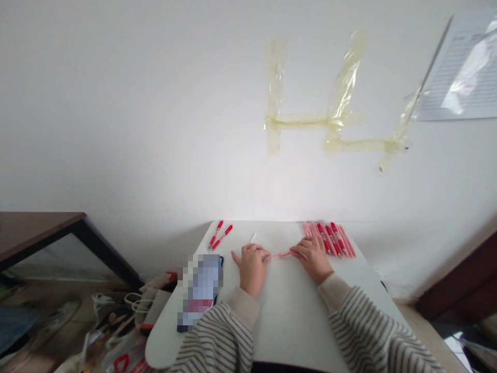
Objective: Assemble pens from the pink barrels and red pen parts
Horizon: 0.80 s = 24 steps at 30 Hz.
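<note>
Over the middle of the white table [287, 311], a thin red pen refill [280, 254] runs level between my two hands. My left hand [253, 264] pinches its left end, with a small greyish tip showing near the fingers. The right end is pinched by my right hand [312, 257], whose fingers hide that part. Just beyond my left hand lies a short clear-white piece [253, 238], partly covered by the hand. Beside my right hand, a row of red pens [338, 239] and pinkish slim barrels or refills [347, 241] lies side by side.
Two red pens [220, 238] lie at the table's far left corner. A phone [201, 292], its screen blurred out, lies near the left edge. The white wall [174, 129] rises behind the table. Bags and clutter [132, 316] cover the floor at left.
</note>
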Each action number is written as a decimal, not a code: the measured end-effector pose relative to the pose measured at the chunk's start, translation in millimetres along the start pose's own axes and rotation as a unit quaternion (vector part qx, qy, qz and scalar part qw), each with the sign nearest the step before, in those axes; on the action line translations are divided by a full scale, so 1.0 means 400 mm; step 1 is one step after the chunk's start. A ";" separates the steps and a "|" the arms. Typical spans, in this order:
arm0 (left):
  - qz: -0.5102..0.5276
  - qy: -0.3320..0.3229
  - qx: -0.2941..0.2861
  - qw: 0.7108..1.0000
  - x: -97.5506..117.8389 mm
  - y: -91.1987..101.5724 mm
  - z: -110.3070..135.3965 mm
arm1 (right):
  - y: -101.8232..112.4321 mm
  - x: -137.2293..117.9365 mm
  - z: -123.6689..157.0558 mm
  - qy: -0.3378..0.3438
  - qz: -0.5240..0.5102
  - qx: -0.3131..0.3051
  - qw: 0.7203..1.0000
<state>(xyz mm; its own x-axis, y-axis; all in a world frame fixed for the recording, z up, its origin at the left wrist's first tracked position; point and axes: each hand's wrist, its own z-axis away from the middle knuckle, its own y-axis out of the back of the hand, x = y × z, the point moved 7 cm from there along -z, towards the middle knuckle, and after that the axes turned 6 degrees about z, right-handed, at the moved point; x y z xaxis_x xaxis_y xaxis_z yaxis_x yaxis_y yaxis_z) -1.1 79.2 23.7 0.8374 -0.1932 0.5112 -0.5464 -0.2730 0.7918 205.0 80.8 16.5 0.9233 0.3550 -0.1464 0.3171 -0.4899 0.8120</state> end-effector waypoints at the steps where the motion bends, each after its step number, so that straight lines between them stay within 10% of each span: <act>1: -0.005 0.004 0.002 1.000 -0.002 0.002 0.000 | -0.001 0.002 0.001 -0.003 0.001 0.002 1.000; 24: -0.064 0.026 0.064 0.996 -0.012 0.021 0.001 | -0.007 0.014 0.002 -0.020 0.004 0.005 1.000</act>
<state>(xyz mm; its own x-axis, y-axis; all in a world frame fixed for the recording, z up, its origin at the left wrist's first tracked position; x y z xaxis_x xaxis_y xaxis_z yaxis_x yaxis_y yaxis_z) -9.6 77.3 27.7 0.8982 -0.1017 0.4277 -0.4294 -0.4114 0.8040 209.3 83.6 13.0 0.9340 0.3182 -0.1623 0.3112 -0.5015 0.8073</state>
